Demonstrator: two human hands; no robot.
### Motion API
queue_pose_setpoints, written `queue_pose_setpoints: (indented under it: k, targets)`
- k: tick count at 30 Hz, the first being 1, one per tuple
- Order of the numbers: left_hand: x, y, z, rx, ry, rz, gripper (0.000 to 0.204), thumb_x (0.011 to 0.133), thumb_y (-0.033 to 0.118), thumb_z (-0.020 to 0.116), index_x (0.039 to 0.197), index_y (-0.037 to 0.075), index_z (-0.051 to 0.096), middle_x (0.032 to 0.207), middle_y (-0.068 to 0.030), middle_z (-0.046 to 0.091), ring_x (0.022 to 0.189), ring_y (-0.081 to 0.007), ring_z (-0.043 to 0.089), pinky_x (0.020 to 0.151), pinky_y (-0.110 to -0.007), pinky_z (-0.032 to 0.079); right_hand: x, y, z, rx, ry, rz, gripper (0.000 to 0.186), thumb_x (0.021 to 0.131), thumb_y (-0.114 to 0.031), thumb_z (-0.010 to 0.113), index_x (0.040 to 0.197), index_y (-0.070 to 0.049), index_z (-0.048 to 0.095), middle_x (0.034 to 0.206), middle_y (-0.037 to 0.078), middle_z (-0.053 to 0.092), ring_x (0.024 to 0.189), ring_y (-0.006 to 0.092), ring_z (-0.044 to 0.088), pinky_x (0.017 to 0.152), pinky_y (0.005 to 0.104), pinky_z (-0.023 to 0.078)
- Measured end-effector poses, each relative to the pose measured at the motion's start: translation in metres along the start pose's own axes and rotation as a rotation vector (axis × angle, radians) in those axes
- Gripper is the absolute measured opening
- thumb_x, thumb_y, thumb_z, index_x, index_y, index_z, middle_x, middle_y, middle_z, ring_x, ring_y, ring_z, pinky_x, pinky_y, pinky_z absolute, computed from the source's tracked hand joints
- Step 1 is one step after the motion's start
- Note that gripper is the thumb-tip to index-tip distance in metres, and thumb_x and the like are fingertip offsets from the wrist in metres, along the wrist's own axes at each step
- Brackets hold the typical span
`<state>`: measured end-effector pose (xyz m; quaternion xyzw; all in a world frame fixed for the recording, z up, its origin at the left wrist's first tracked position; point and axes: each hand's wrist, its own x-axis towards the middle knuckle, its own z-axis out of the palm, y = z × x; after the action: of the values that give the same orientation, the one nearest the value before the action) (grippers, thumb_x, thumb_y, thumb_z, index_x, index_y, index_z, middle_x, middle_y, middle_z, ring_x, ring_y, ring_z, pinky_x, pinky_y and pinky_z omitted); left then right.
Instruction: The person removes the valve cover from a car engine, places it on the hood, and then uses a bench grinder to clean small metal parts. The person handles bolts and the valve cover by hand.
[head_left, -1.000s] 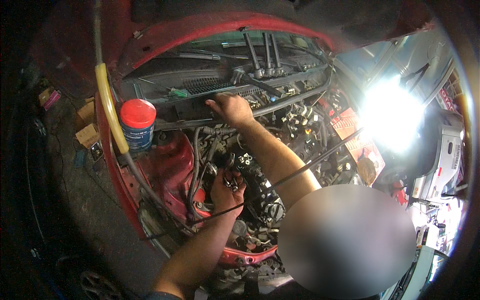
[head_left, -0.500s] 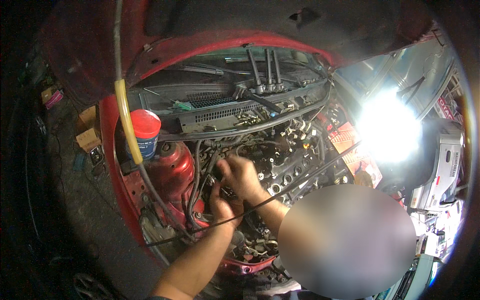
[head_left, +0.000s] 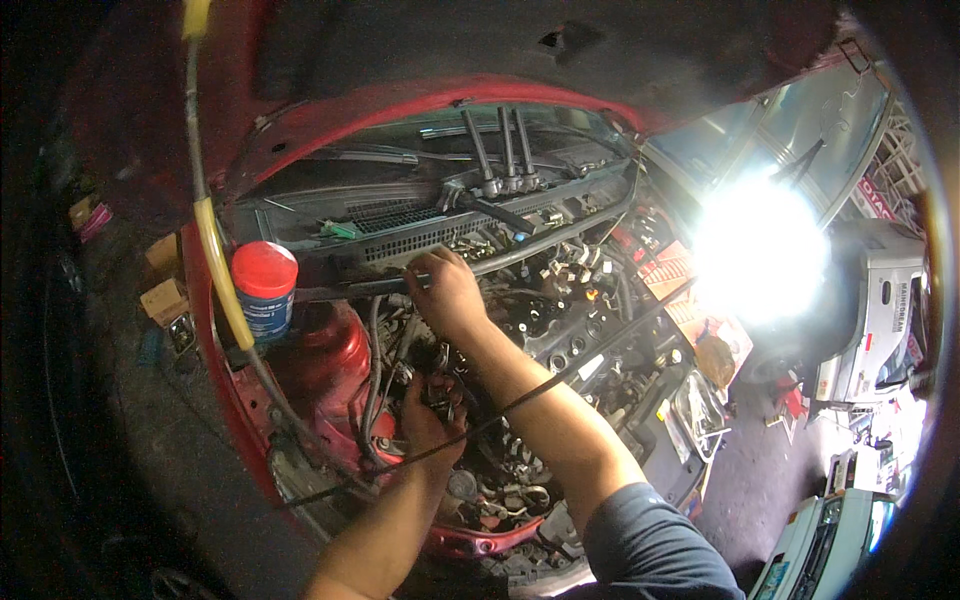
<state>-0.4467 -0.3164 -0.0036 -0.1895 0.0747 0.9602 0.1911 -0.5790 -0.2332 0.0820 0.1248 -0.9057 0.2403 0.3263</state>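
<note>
My left hand (head_left: 430,420) is low in the engine bay, its fingers curled around a small dark part (head_left: 440,395) whose kind I cannot make out. Farther away, my right hand (head_left: 443,290) reaches the black rubber-edged cowl rim (head_left: 500,262), its fingers bent and pinched together. Whatever may be between those fingertips is hidden. Small loose metal pieces (head_left: 475,245) lie on the cowl just beyond it. To the right of both hands is the dark engine top (head_left: 570,345) with round openings.
A blue tub with a red lid (head_left: 265,285) stands at the left, beside the red strut tower (head_left: 335,350). A thin dark rod (head_left: 540,390) crosses the bay by my right forearm. A yellow-sleeved hose (head_left: 222,275) hangs at left. A bright lamp (head_left: 760,250) glares at right.
My right hand has left my left hand and moved away to the cowl rim. The left hand stays low, with the dark part now showing in it. The view has shifted slightly.
</note>
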Motion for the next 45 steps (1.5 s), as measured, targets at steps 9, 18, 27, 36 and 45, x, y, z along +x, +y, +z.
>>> queue_pose_setpoints:
  k: [9,18,27,36,45]
  targets:
    - [-0.002,0.003,-0.001,0.059,-0.018,-0.015,0.037,0.102,0.042,0.043,0.080,0.015,0.054,0.079,-0.0013,0.060,0.056,-0.0149,0.050,0.037,-0.024,0.031,0.074,0.033,0.055,-0.469,-0.701,-0.077,0.030,0.091,-0.029,0.058,0.100,-0.005,0.073,0.105,0.018,0.071,0.096,0.0328,0.070,0.084,0.0409,0.056]
    - [0.000,0.000,0.004,0.070,0.077,-0.024,0.035,0.102,0.040,0.046,0.080,0.014,0.053,0.076,-0.0022,0.061,0.056,-0.0149,0.053,0.038,-0.025,0.031,0.069,0.132,0.003,-0.219,-0.405,0.420,0.028,0.089,-0.028,0.062,0.102,-0.004,0.069,0.098,0.023,0.069,0.095,0.0360,0.068,0.081,0.0452,0.054]
    - [0.000,-0.002,0.003,0.092,0.039,-0.014,0.034,0.102,0.040,0.045,0.081,0.014,0.055,0.078,-0.0017,0.063,0.056,-0.0135,0.055,0.037,-0.023,0.031,0.064,0.100,-0.001,-0.291,-0.394,0.520,0.028,0.084,-0.022,0.068,0.105,-0.002,0.070,0.110,0.021,0.069,0.104,0.0330,0.067,0.090,0.0417,0.054]
    - [0.001,-0.002,0.005,0.141,0.082,0.001,0.034,0.101,0.038,0.046,0.077,0.016,0.054,0.076,-0.0021,0.063,0.057,-0.0148,0.054,0.039,-0.024,0.031,0.057,0.113,-0.025,1.361,0.054,1.030,0.021,0.088,-0.025,0.067,0.094,-0.006,0.064,0.078,0.004,0.058,0.066,0.0182,0.054,0.062,0.0347,0.046]
    - [0.000,-0.001,0.005,0.130,0.095,-0.006,0.036,0.103,0.039,0.044,0.079,0.014,0.054,0.077,-0.0032,0.062,0.056,-0.0157,0.052,0.037,-0.025,0.030,0.066,0.108,-0.013,-0.148,-0.343,0.389,0.039,0.082,-0.031,0.076,0.107,-0.002,0.070,0.094,0.018,0.070,0.084,0.0312,0.069,0.079,0.0394,0.055]
